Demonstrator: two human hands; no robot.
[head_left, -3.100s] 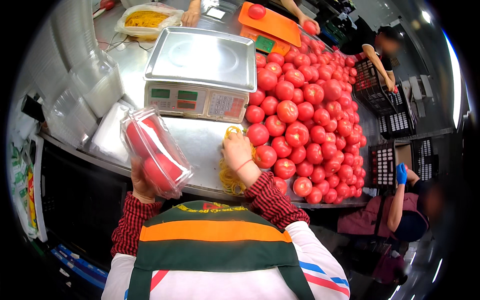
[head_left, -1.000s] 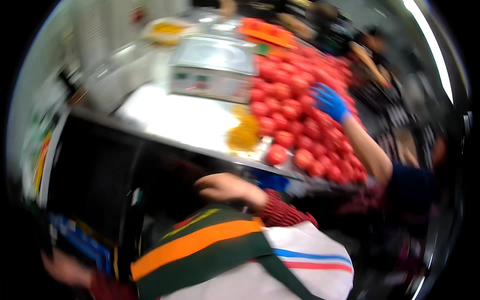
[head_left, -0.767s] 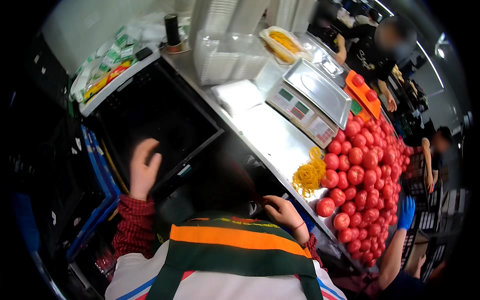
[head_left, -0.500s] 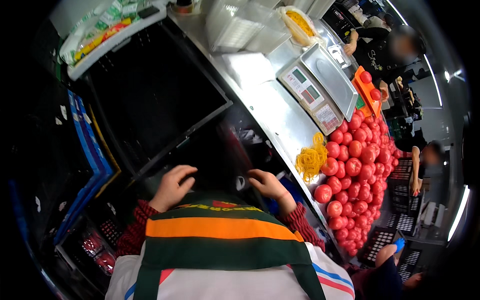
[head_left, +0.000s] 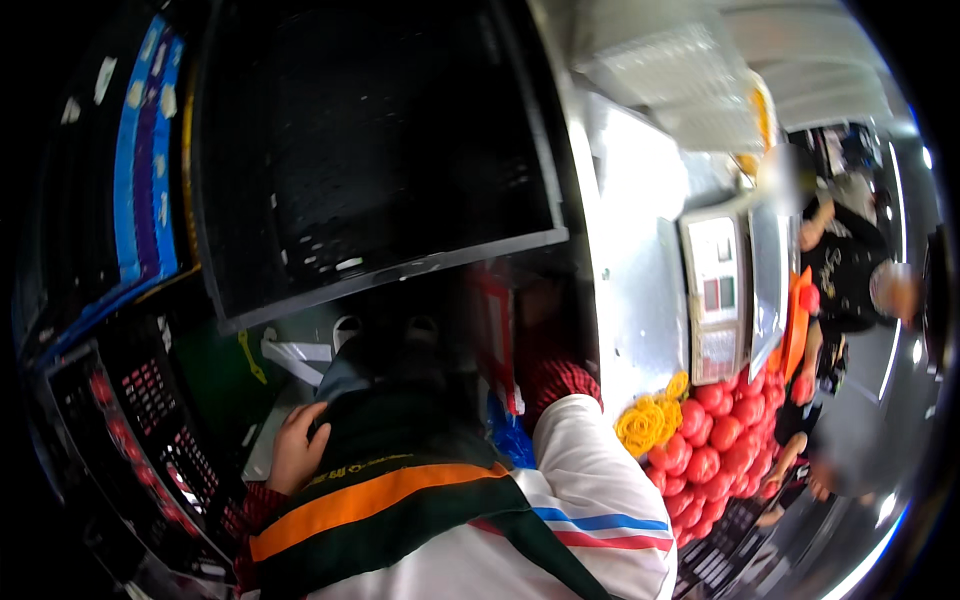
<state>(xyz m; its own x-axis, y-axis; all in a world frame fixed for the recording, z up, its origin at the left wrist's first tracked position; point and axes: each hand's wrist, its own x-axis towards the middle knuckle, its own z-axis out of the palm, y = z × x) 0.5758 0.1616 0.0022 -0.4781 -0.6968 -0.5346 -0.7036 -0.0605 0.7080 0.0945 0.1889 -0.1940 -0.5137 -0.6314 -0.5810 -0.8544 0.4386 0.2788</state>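
My left hand point(head_left: 297, 445) hangs beside the dark green apron point(head_left: 390, 430), fingers loosely stretched, thumb apart and nothing in it. Into the dark space below the metal counter point(head_left: 635, 250) reaches my right arm; my right hand point(head_left: 541, 298) is a dim shape there, its fingers lost in shadow. Close beside it stands a red-edged box or panel point(head_left: 497, 335), and I cannot tell whether the hand touches it. A blue plastic bag point(head_left: 512, 438) lies just below. Straight ahead is a large black surface with a grey rim point(head_left: 400, 277).
On the counter are a weighing scale point(head_left: 712, 295), stacked clear plastic containers point(head_left: 665, 75), yellow netting point(head_left: 650, 422) and a heap of tomatoes point(head_left: 715, 440). Black crates point(head_left: 160, 400) stand at left, below blue-edged stacked crates point(head_left: 128, 200). Co-workers point(head_left: 850, 265) stand beyond the counter.
My right hand has moved from beside the apron into the dark space under the counter. My left hand has dropped down and left. The view has turned and shifted.
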